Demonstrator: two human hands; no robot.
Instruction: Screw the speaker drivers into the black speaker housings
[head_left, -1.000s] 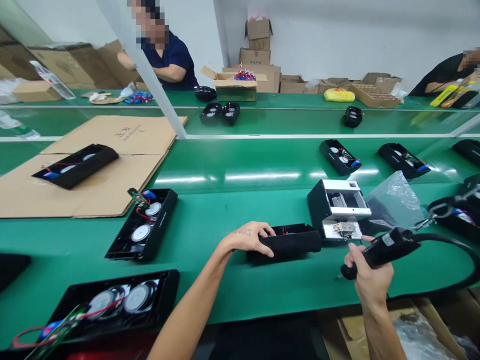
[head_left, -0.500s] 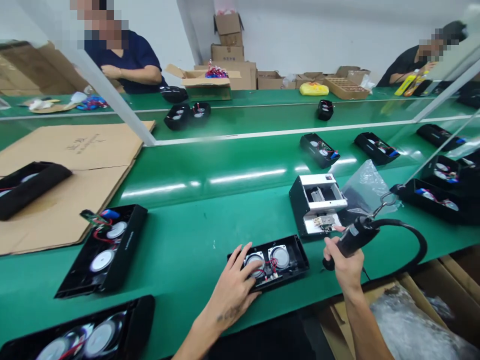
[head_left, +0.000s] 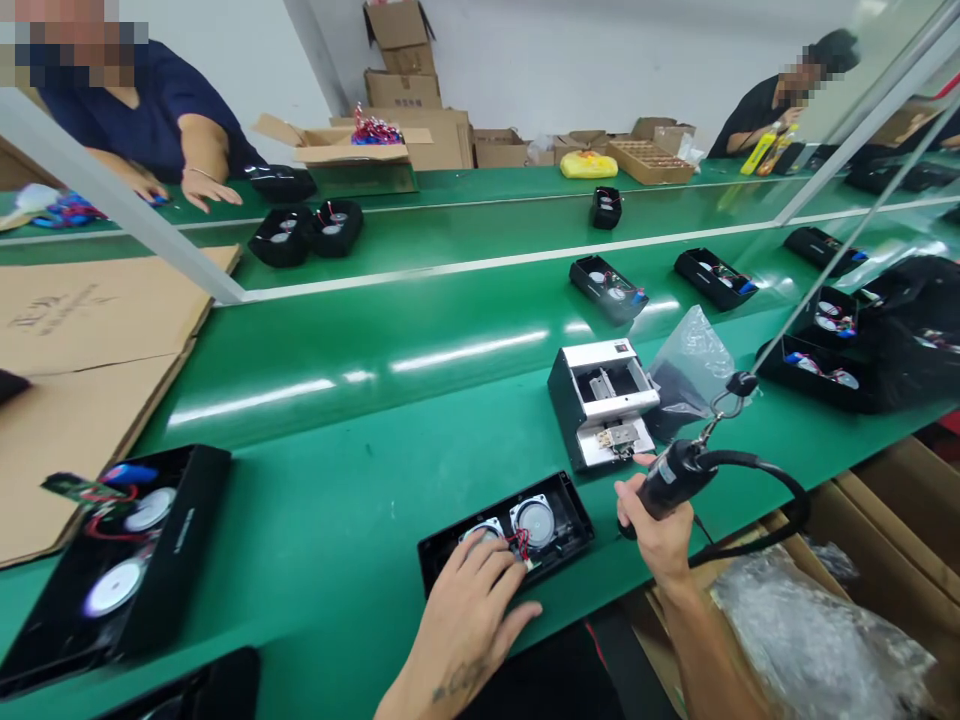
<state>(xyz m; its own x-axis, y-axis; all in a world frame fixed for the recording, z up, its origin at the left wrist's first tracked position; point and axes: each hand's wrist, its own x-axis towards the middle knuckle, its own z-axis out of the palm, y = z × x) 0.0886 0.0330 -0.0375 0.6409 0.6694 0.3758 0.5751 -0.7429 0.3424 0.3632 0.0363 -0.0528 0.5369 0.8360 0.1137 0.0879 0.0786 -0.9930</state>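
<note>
Right before me on the green bench lies an open black speaker housing (head_left: 576, 520), set at a slant, with two round silver speakers (head_left: 535, 522) and red wires inside. My left hand (head_left: 472, 590) rests over its near left part, fingers stretched out across the inside and thumb apart. It covers much of the left speaker. In my right hand (head_left: 660, 525) is a black electric screwdriver (head_left: 671, 475), hung from a hook at its top, with a thick cable curving away to the right. The screwdriver's tip is hidden. A black-and-silver screw feeder (head_left: 604, 400) stands just behind the screwdriver.
Other open housings (head_left: 157, 560) lie at left, with more (head_left: 817, 375) at right. Cardboard (head_left: 97, 330) covers the left bench. A plastic bag (head_left: 694, 365) sits behind the screwdriver; cartons (head_left: 885, 530) stand below the edge. Two people work across the bench.
The view has shifted, so most things sit further left. My left hand's fingers have moved over the housing; my right hand keeps the screwdriver. The person at left now reaches over the bench.
</note>
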